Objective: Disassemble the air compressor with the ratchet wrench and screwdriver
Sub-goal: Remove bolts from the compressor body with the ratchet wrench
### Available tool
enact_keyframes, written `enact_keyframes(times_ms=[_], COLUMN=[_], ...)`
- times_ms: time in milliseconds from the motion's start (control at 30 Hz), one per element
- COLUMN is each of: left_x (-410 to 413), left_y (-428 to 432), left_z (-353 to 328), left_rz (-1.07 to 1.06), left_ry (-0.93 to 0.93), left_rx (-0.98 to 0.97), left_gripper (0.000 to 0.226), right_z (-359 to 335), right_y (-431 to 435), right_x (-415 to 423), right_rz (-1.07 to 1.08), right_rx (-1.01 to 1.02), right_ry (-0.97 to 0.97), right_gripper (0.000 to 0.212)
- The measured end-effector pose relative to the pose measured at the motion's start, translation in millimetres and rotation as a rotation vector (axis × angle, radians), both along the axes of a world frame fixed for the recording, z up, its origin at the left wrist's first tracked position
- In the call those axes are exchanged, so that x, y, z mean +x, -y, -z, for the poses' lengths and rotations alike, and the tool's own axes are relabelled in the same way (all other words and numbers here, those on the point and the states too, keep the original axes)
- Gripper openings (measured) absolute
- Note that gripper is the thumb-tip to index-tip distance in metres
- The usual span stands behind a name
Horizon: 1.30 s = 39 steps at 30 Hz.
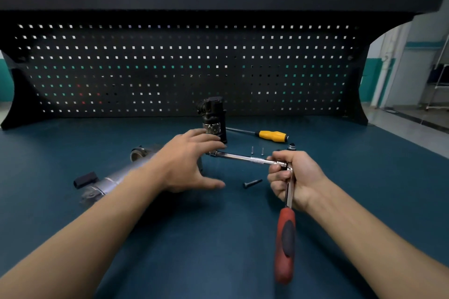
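Right fingers (277, 178): curled tight round the bare metal neck of the ratchet wrench (285, 243), just below its head; my right hand (295, 181) leaves the red and black grip hanging free toward me.
Left fingers (206, 137): spread and straight, gripping nothing; my left hand (192, 161) hovers at the far end of the extension bar (243, 158).
Extension bar: runs from the wrench head leftward, its tip under my left fingertips.
Air compressor (114, 176): silver body on its side on the surface (218, 250), partly hidden by my left forearm.
Black block (213, 114): upright just behind my left fingertips; I cannot tell whether it joins the body.
Loose bolt (252, 183): on the surface between my hands.
Two small screws (252, 150): beyond the bar.
Screwdriver (273, 135): yellow handle, lying behind them.
Pegboard (184, 68): at the back.
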<state>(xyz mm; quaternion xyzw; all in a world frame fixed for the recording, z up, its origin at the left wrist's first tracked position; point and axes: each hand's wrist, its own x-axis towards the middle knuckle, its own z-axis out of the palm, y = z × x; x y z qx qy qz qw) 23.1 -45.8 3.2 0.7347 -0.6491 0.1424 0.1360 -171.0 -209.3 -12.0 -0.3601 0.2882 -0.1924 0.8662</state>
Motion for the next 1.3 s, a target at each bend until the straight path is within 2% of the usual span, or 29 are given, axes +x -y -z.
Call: enact_keyframes(times_ms=[133, 200, 333, 500, 600, 667, 733, 800, 867, 933, 1000, 1100, 1200, 1300], left_x=[-49.1, -73.9, -98.9, -101.4, -96.3, -82.7, -60.2, -35.6, -16.7, -7.4, -2.4, 3.7, 6.7, 9.4], left_y=[6.6, 14.6, 20.8, 16.0, 17.0, 14.0, 8.3, 2.9, -0.7, 2.0, 6.6, 8.1, 7.1, 10.0], left_z=[20.6, 27.7, 31.7, 39.7, 35.0, 22.7, 8.2, -0.5, -2.4, 2.0, 5.3, 3.5, 5.2, 7.7], left_rz=[0.405, 0.531, 0.593, 0.542, 0.452, 0.337, 0.182, -0.076, -0.453, -0.686, -0.716, -0.692, -0.682, -0.672], left_ry=[0.086, 0.135, 0.137, 0.06, 0.051, 0.051, -0.116, -0.261, -0.215, -0.168, -0.17, -0.201, -0.157, -0.088], left_rx=[-0.218, -0.274, -0.394, -0.379, -0.367, -0.34, -0.406, -0.506, -0.372, -0.093, 0.029, 0.006, 0.001, 0.006], left_gripper=[0.091, 0.087, 0.068, 0.056, 0.046, 0.048, 0.056, 0.06, 0.064, 0.066, 0.059, 0.052, 0.053, 0.044], right_z=[1.7, 5.0, 8.0, 2.7, 3.6, 2.4, -0.2, -2.4, -4.2, -5.1, -4.6, -3.3, -3.6, -3.1], right_y=[-5.2, -7.7, -11.7, -7.5, -8.1, -9.3, -10.2, -11.0, -13.8, -15.6, -16.2, -14.6, -12.9, -10.6], right_x=[7.1, 13.0, 17.9, 14.3, 14.7, 13.1, 10.9, 10.7, 12.9, 15.8, 17.6, 19.0, 19.0, 16.2], right_rz=[-0.014, -0.022, -0.026, 0.06, 0.061, 0.037, 0.029, 0.044, 0.042, 0.039, 0.044, 0.063, 0.064, 0.061], right_rx=[0.066, 0.124, 0.098, 0.142, 0.132, 0.1, 0.119, 0.141, 0.149, 0.159, 0.172, 0.181, 0.175, 0.158], right_ry=[0.017, 0.026, -0.021, 0.057, 0.058, 0.066, 0.088, 0.097, 0.096, 0.095, 0.098, 0.094, 0.085, 0.072], right_gripper=[0.027, 0.023, 0.024, 0.033, 0.033, 0.032, 0.032, 0.031, 0.032, 0.032, 0.033, 0.034, 0.034, 0.032])
